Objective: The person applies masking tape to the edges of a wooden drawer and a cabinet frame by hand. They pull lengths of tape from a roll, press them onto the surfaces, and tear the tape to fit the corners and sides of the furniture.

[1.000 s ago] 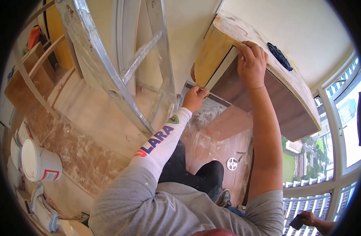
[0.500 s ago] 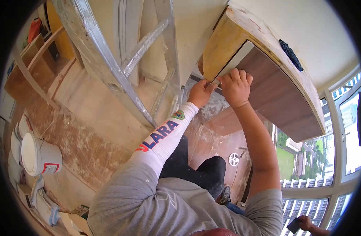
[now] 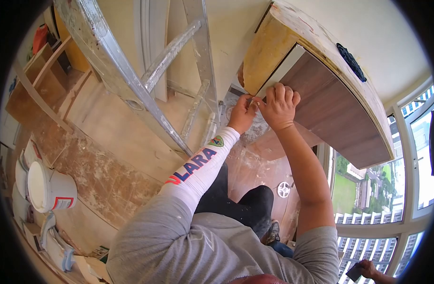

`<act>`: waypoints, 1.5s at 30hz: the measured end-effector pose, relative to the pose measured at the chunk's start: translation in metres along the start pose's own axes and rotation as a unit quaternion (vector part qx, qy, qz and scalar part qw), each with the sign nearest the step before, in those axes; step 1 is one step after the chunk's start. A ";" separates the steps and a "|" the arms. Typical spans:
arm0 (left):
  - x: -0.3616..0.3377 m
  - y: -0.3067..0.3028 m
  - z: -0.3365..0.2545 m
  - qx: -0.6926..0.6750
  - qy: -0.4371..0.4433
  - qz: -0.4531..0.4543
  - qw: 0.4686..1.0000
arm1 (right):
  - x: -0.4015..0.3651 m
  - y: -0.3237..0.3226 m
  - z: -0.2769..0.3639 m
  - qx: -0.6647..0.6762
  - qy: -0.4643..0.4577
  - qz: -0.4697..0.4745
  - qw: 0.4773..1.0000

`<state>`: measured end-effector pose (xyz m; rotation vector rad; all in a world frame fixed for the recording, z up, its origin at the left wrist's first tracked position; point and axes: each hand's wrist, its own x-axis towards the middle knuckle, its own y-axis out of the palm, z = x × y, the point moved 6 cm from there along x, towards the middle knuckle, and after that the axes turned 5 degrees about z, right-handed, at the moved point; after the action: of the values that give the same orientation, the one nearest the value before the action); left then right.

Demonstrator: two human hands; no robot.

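Far to the left of the brown wood-grain cabinet with a curved edge (image 3: 340, 104) stands a round white plastic bucket with a red-bordered label (image 3: 61, 191). Between the bucket and the cabinet rises a silver metal ladder spattered with pale marks (image 3: 124, 70).

The left arm, in a white sleeve with blue and red lettering (image 3: 193, 168), reaches up and rightward, nearly straight, toward the cabinet's lower left corner. There the left hand (image 3: 242, 116) is mostly closed, its fingers drawn together near the thumb; whether something small is pinched between them cannot be told.

A narrow pale flat strip (image 3: 287, 65) runs down the cabinet's left edge, between its yellowish side panel (image 3: 268, 53) and its brown face. The right arm, bare below a grey short sleeve (image 3: 315, 246), bends slightly at the elbow, and its forearm slants up and leftward beneath the cabinet. The right hand (image 3: 279, 108) lies over the strip's lower part with fingers bent and its thumb toward the left hand, the two nearly meeting; whether it grips or only presses cannot be told.

Below the cabinet, a white spoked wheel-shaped piece (image 3: 283, 190) lies on the floor. A crumpled dark cloth (image 3: 351, 62) rests on the cabinet's top. Well below the cabinet's right end, another person's hand (image 3: 368, 270) holds a dark flat object (image 3: 354, 272).
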<state>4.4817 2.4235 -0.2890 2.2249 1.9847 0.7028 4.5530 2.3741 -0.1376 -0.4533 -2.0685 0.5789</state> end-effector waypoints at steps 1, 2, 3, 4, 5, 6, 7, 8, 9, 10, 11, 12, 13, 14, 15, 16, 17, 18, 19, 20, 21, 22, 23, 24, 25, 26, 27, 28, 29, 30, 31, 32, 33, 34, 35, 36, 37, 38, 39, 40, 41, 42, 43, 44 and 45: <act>0.001 0.001 0.002 0.003 -0.011 -0.006 1.000 | 0.000 0.001 0.000 0.003 0.003 0.004 1.000; 0.001 0.002 0.005 0.005 -0.022 -0.012 1.000 | 0.000 0.002 0.000 0.005 0.007 0.008 1.000; 0.000 0.002 0.007 0.018 0.002 -0.036 0.999 | 0.000 0.002 0.000 0.008 0.011 0.013 1.000; -0.002 0.002 0.008 0.031 0.025 -0.060 0.997 | 0.000 0.002 0.000 0.009 0.012 0.015 1.000; -0.003 0.003 0.010 0.045 0.049 -0.084 0.994 | 0.000 0.002 -0.001 0.010 0.015 0.018 1.000; -0.003 0.005 0.013 0.022 0.051 -0.095 0.994 | 0.000 0.002 -0.001 0.011 0.016 0.021 1.000; -0.004 0.009 0.015 0.000 0.053 -0.106 0.993 | -0.001 0.002 0.000 0.018 0.017 0.016 1.000; -0.005 0.011 0.018 -0.023 0.055 -0.117 0.991 | -0.001 0.001 0.000 0.024 0.017 0.011 0.999; -0.011 0.015 0.013 0.063 0.055 -0.128 0.988 | -0.001 0.000 0.000 0.031 0.018 0.006 0.999; -0.024 0.021 0.006 0.148 0.054 -0.137 0.978 | -0.001 0.000 0.001 0.025 0.021 0.010 0.999; -0.040 0.027 -0.001 0.233 0.054 -0.146 0.960 | -0.001 0.000 0.003 0.019 0.024 0.014 0.999; -0.059 0.041 0.021 0.210 0.056 -0.073 0.973 | 0.000 0.000 0.003 0.013 0.027 0.016 0.999; -0.082 0.054 0.050 0.186 0.058 0.000 0.981 | 0.000 0.000 0.003 0.018 0.019 0.006 1.000; -0.110 0.061 0.068 0.206 0.053 0.006 0.977 | -0.001 0.002 0.002 0.023 0.013 -0.003 1.000; -0.134 0.067 0.080 0.225 0.046 0.013 0.973 | -0.004 0.002 0.001 0.027 0.008 -0.010 1.000; -0.149 0.069 0.085 0.221 0.018 0.052 0.974 | -0.005 0.002 0.000 0.026 0.004 -0.009 1.000; -0.165 0.066 0.090 0.215 -0.012 0.090 0.972 | -0.005 0.004 -0.001 0.026 0.000 -0.006 1.000; -0.177 0.064 0.093 0.209 -0.040 0.126 0.969 | -0.006 0.004 -0.001 0.026 -0.006 -0.004 1.000; -0.181 0.059 0.091 0.219 -0.036 0.124 0.967 | -0.008 0.005 -0.002 0.010 -0.011 0.003 1.000; -0.180 0.051 0.087 0.232 -0.031 0.125 0.964 | -0.008 0.007 -0.002 -0.005 -0.013 0.007 1.000; -0.179 0.042 0.082 0.246 -0.023 0.125 0.961 | -0.006 0.007 0.000 -0.021 -0.014 0.010 1.000; -0.175 0.031 0.077 0.250 -0.018 0.103 0.963 | -0.004 0.008 0.000 -0.001 0.005 0.025 1.000; -0.172 0.020 0.071 0.268 -0.003 0.087 0.959 | -0.008 0.004 0.001 0.027 0.008 0.018 0.999; -0.167 0.007 0.064 0.285 0.013 0.070 0.956 | -0.003 -0.014 0.003 0.054 0.009 0.010 0.998; -0.160 -0.005 0.059 0.300 0.031 0.052 0.952 | 0.007 -0.031 0.003 0.079 0.008 0.001 0.997; -0.155 -0.016 0.060 0.295 0.014 0.041 0.954 | 0.018 -0.048 -0.001 0.067 0.010 -0.022 0.997; -0.153 -0.030 0.069 0.291 -0.004 0.030 0.956 | 0.025 -0.052 -0.008 0.040 0.021 -0.036 0.998; -0.152 -0.041 0.075 0.287 -0.025 0.020 0.957 | 0.034 -0.052 -0.017 0.013 0.033 -0.048 0.998; -0.152 -0.048 0.078 0.283 -0.028 0.013 0.959 | 0.042 -0.053 -0.024 -0.013 0.047 -0.061 0.997; -0.152 -0.055 0.081 0.278 -0.029 0.005 0.960 | 0.050 -0.055 -0.031 0.022 0.064 -0.036 0.997; -0.151 -0.061 0.084 0.273 -0.031 -0.003 0.962 | 0.057 -0.055 -0.035 0.030 0.087 0.001 0.996; -0.151 -0.064 0.087 0.274 -0.014 0.001 0.962 | 0.062 -0.054 -0.037 0.038 0.109 0.039 0.993; -0.151 -0.064 0.083 0.262 -0.023 0.007 0.965 | 0.066 -0.055 -0.039 0.046 0.131 0.079 0.987; -0.151 -0.061 0.073 0.250 -0.034 0.015 0.968 | 0.068 -0.061 -0.039 0.055 0.127 0.079 0.987; -0.153 -0.058 0.064 0.237 -0.046 0.022 0.970 | 0.068 -0.067 -0.039 0.063 0.123 0.080 0.987; -0.151 -0.055 0.055 0.206 -0.050 0.022 0.977 | 0.068 -0.072 -0.038 0.072 0.119 0.081 0.987; -0.147 -0.051 0.046 0.175 -0.054 0.022 0.983 | 0.065 -0.075 -0.042 0.164 0.147 0.076 0.972; -0.145 -0.047 0.038 0.144 -0.060 0.021 0.987 | 0.060 -0.077 -0.045 0.255 0.175 0.072 0.948; -0.142 -0.042 0.026 0.130 -0.051 0.025 0.990 | 0.054 -0.077 -0.048 0.342 0.202 0.065 0.915; -0.136 -0.036 0.013 0.114 -0.041 0.028 0.992 | 0.042 -0.065 -0.044 0.378 0.187 0.130 0.897; -0.128 -0.030 0.000 0.100 -0.029 0.031 0.994 | 0.023 -0.047 -0.040 0.413 0.169 0.192 0.874; -0.122 -0.025 -0.007 0.047 -0.027 0.048 0.997 | 0.005 -0.033 -0.033 0.446 0.151 0.252 0.846; -0.115 -0.019 -0.019 0.032 -0.020 0.065 0.997 | -0.009 -0.027 -0.026 0.476 0.158 0.285 0.817; -0.110 -0.013 -0.031 0.018 -0.016 0.082 0.996 | -0.026 -0.021 -0.017 0.506 0.166 0.318 0.784; -0.106 -0.007 -0.042 0.003 -0.012 0.100 0.995 | -0.039 -0.015 -0.010 0.535 0.175 0.350 0.749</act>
<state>4.4529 2.3131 -0.2839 2.4467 1.7722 0.6848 4.5806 2.3435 -0.1510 -0.5523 -0.8652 1.8157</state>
